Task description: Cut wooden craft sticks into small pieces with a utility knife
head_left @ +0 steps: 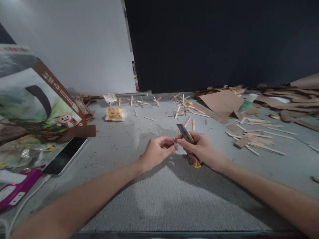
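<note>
In the head view my right hand (199, 147) is closed around a black and yellow utility knife (185, 132), its dark front end tilted up and to the left. My left hand (158, 151) is in a pinch just left of it, and the fingertips of both hands meet. A tiny brownish piece seems to sit between them, too small and blurred to name. Beyond my hands lie a pink striped stick (188, 121) and a short wooden stick (193, 124). Several crossed-stick shapes (156, 101) stand farther back on the grey table (154, 199).
Loose wooden sticks (264, 142), cardboard (219, 103) and a green and white glue tube (247, 103) lie at the right. A yellow packet (115, 114) is at the back left. Nearer left are a phone (66, 156), a purple power strip (21, 187) with a cable and a printed bag (37, 96).
</note>
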